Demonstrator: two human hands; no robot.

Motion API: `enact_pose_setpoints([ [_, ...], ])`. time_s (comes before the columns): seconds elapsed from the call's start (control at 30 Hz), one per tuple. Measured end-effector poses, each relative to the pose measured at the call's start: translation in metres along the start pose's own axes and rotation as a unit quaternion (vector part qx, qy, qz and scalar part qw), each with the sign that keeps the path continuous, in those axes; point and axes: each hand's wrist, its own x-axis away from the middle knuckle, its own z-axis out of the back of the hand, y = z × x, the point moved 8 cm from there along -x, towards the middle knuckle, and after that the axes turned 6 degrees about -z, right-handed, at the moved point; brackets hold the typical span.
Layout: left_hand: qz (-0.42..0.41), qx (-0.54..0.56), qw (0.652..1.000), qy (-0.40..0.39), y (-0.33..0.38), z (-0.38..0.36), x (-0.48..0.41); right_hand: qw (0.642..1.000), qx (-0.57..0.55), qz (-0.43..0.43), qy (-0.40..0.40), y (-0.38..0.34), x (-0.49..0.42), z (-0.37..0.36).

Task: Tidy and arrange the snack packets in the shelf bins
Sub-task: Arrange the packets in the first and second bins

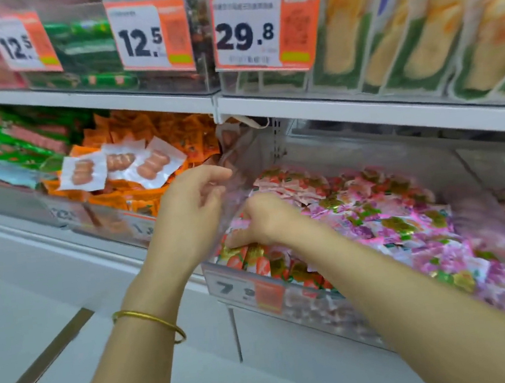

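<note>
A clear plastic bin [495, 229] on the lower shelf holds several pink and red snack packets [381, 225]. My right hand [263, 221] reaches into the bin's front left corner, fingers curled down onto the red and gold packets [260, 258] standing there. My left hand [191, 206], with a gold bangle on its wrist, hovers just left of the bin's clear side wall, fingers loosely bent and holding nothing. The neighbouring bin to the left holds orange packets [141, 199] with three clear sausage packs [116, 167] lying on top.
Green packets [9, 143] fill the far-left bin. The upper shelf [360, 106] carries bins with price tags 12.5 [140, 35] and 29.8 [257, 27] and tall yellow-green packs [433, 35]. A price tag [245, 287] hangs on the pink bin's front. White floor lies below left.
</note>
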Motion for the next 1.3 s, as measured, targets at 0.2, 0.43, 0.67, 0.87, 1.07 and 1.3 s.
enact_pose_setpoints([
  [0.2,0.005,-0.008,1.000,-0.016,0.002,0.003,0.007,0.991,0.130,0.000,0.035,0.014,0.021,0.013],
  [0.43,0.015,0.002,1.000,-0.014,0.004,-0.002,0.006,0.995,-0.021,0.098,-0.030,0.004,0.036,-0.003],
  [0.67,0.009,0.020,1.000,0.003,0.016,-0.005,0.002,0.987,-0.028,0.133,-0.081,-0.002,0.038,-0.014],
  [0.87,0.020,0.063,0.998,-0.001,0.025,-0.017,-0.002,0.990,-0.096,0.096,0.034,0.016,0.061,0.038],
  [1.07,-0.009,0.083,0.995,-0.055,0.056,-0.054,-0.001,0.971,-0.152,0.057,0.174,0.089,0.151,0.122],
  [1.3,-0.168,0.065,0.969,-0.169,0.152,-0.154,0.024,0.930,-0.207,-0.124,0.278,0.238,0.225,0.142],
])
